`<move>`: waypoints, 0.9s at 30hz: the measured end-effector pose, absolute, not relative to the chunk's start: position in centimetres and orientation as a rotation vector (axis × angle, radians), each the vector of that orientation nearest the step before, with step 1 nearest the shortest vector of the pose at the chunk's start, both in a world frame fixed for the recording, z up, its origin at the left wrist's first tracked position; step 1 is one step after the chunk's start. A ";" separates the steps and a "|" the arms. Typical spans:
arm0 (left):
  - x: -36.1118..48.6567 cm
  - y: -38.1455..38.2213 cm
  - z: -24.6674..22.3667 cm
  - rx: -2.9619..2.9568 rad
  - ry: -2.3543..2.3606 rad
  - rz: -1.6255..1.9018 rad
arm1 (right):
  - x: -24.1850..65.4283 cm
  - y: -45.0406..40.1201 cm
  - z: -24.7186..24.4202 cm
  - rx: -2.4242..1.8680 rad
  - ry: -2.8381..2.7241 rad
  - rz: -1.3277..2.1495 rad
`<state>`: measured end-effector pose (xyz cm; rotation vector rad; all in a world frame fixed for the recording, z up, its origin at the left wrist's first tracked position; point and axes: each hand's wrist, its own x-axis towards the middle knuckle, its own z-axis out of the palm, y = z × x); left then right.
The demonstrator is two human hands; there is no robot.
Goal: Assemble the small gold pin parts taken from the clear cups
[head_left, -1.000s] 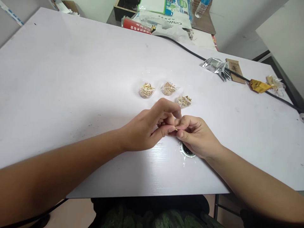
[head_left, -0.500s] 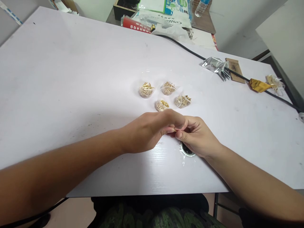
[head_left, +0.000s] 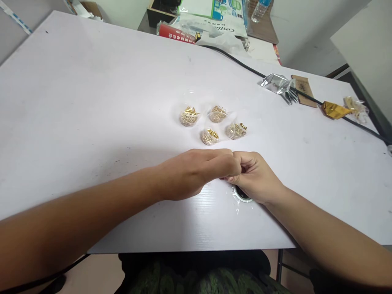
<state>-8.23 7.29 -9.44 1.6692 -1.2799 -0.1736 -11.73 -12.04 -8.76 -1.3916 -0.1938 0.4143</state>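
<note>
Since the left hand [head_left: 199,173] covers the fingertips of the right hand [head_left: 260,177], can't tell what either grip holds. Hands touching. Risk: blind pinch drops something small, or left knuckles bump the nearest container. Four clear containers [head_left: 189,123] on the table [head_left: 107,102], gold pins [head_left: 212,133] in each. Dark round item [head_left: 243,193] by right hand, contents unclear.

Glossy metallic pins [head_left: 190,116]; smooth white table [head_left: 92,90], soft sheen; crinkled shiny silver wrapper [head_left: 276,83].
</note>
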 end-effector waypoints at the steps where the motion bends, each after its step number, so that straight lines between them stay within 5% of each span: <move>1: -8.2 7.2 -9.3 1.672 -1.265 -0.190 | -11.7 -12.0 -8.7 -1.396 -0.183 0.410; 10: -8.4 7.1 -8.1 1.751 -1.089 -0.390 | -11.9 -11.8 -8.5 -1.449 -0.124 0.409; 27: -8.5 7.0 -10.0 1.695 -1.243 -0.045 | -11.7 -11.7 -8.5 -1.457 -0.126 0.396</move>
